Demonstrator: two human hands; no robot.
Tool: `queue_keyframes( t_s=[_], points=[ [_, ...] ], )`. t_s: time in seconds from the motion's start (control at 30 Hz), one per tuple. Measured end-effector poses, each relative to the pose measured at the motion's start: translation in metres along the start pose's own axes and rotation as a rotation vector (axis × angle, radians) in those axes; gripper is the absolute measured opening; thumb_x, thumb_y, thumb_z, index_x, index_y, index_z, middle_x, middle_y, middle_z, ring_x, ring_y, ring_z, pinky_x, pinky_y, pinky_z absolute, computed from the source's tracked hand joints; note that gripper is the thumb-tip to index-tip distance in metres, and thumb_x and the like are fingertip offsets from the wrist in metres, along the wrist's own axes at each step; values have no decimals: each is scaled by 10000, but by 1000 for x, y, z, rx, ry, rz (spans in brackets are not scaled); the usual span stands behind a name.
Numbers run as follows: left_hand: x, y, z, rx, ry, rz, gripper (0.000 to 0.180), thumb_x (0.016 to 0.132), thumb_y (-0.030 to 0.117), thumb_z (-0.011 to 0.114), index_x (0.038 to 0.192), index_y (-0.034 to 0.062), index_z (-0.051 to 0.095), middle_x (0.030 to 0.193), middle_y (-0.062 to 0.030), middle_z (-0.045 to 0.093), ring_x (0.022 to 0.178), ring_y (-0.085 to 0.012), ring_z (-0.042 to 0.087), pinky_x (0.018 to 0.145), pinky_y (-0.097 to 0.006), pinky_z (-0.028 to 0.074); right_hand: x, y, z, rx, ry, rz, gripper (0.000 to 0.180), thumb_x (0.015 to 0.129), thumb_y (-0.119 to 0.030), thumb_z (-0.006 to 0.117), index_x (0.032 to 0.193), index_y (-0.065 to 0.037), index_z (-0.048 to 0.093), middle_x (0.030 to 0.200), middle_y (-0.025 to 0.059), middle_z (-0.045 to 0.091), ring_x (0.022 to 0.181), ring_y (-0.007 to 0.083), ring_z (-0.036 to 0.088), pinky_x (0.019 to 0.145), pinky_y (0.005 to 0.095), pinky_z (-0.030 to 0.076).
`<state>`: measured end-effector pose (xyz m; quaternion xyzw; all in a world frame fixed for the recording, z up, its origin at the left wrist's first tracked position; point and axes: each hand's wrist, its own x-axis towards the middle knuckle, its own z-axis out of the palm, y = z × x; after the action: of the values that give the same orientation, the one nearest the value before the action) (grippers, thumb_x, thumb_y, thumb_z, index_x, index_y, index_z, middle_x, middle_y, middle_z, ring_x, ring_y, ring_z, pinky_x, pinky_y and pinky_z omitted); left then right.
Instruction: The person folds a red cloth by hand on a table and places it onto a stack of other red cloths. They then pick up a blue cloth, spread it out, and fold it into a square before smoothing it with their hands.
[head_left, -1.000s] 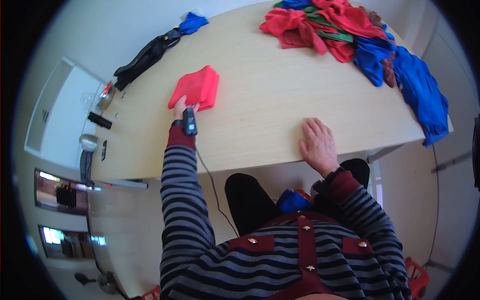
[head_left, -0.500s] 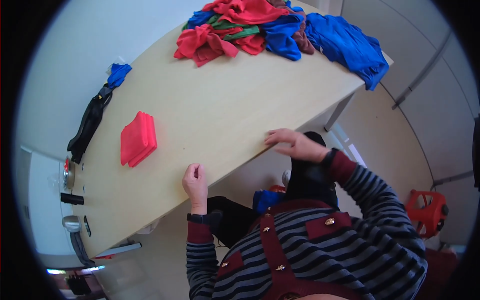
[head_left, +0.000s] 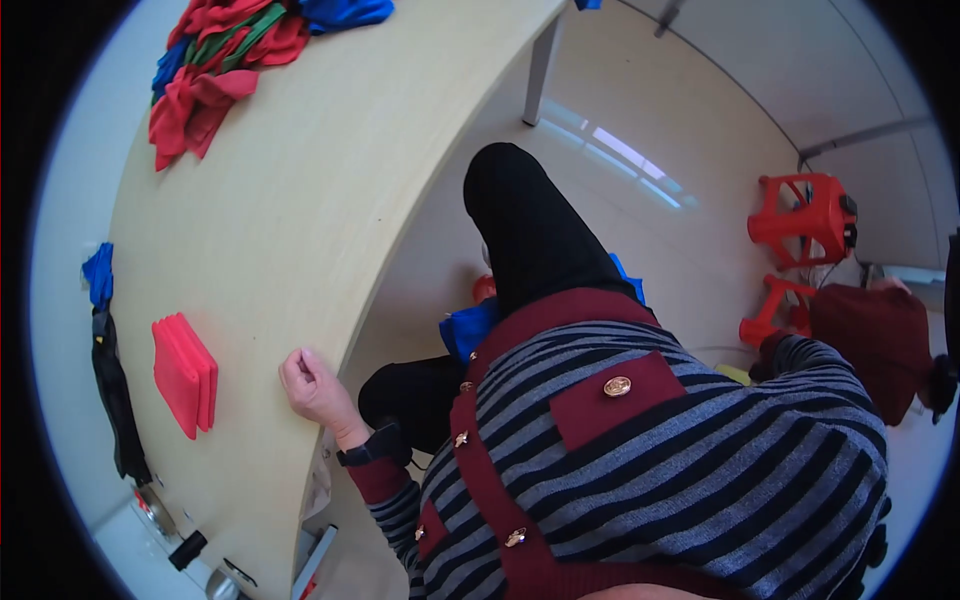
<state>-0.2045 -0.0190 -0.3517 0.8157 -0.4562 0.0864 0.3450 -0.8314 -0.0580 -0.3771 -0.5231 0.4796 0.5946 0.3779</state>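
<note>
**Left hand resting at the edge of a wooden table beside a folded red cloth**

The view looks down on a long pale wooden table (head_left: 300, 200), whose near edge curves with the lens. The left hand (head_left: 312, 385) lies on the tabletop right at that near edge, fingers curled loosely inward toward the palm and closed on nothing; a dark wristband sits just behind it, at the cuff of a grey-and-maroon striped sleeve. A flat, neatly folded red cloth (head_left: 183, 373) lies on the table just beside this hand, farther in from the edge, squared and set apart as if finished. Beyond it, at the table's far rim, hangs a long black strap (head_left: 112, 395) with a small blue cloth (head_left: 98, 275) at its upper end. A loose heap of red, green and blue cloths (head_left: 225, 55) sits well apart at the table's far end, unsorted. The right hand is not visible, and its grip cannot be told; its sleeve reaches away from the table toward red plastic stools (head_left: 805, 225) on the floor.
</note>
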Motion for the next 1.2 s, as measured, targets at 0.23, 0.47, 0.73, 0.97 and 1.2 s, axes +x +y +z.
queue_keyframes(
  t_s=[0.23, 0.47, 0.73, 0.97, 1.2],
  points=[
    [0, 7, -13, 67, 55, 10, 80, 963, 100, 648, 965, 21, 651, 858, -71, 633, 719, -196, 591, 683, -324, 503, -37, 179, 7, -140, 366, 274, 480, 849, -471, 651, 1130, -96, 750, 1184, 150, 716, 1188, 291, 644, 1102, 375, 444],
    [0, 12, -10, 91, 47, -13, 36, 904, 36, 654, 909, 44, 619, 819, -83, 579, 691, -239, 575, 637, -359, 481, -120, 264, -245, -279, 880, 572, 459, 840, -457, 635, 1062, -79, 770, 1181, 183, 708, 1163, 325, 653, 1092, 384, 457],
    [6, 18, 4, 95, 87, 20, 30, 896, 46, 649, 907, 53, 622, 837, -87, 594, 703, -261, 592, 634, -373, 484, -95, -18, -565, -557, 1398, -599, 252, 957, -249, 622, 951, -22, 732, 807, 116, 732, 735, 232, 737, 695, 363, 580],
    [9, 19, -1, 171, 93, 19, 72, 899, 120, 651, 941, 70, 620, 872, -93, 611, 752, -301, 616, 652, -409, 491, -136, -229, -616, 238, 1570, -615, 430, 906, -406, 650, 1039, -5, 728, 1002, 198, 743, 902, 331, 718, 799, 422, 571],
    [7, 17, -7, 257, 100, 12, 172, 890, 198, 667, 997, 76, 610, 925, -113, 617, 831, -349, 629, 687, -452, 495, -111, -296, -629, 449, 1610, -618, 462, 869, -416, 664, 1091, -14, 718, 1031, 228, 730, 997, 405, 694, 861, 500, 535]
  ],
)
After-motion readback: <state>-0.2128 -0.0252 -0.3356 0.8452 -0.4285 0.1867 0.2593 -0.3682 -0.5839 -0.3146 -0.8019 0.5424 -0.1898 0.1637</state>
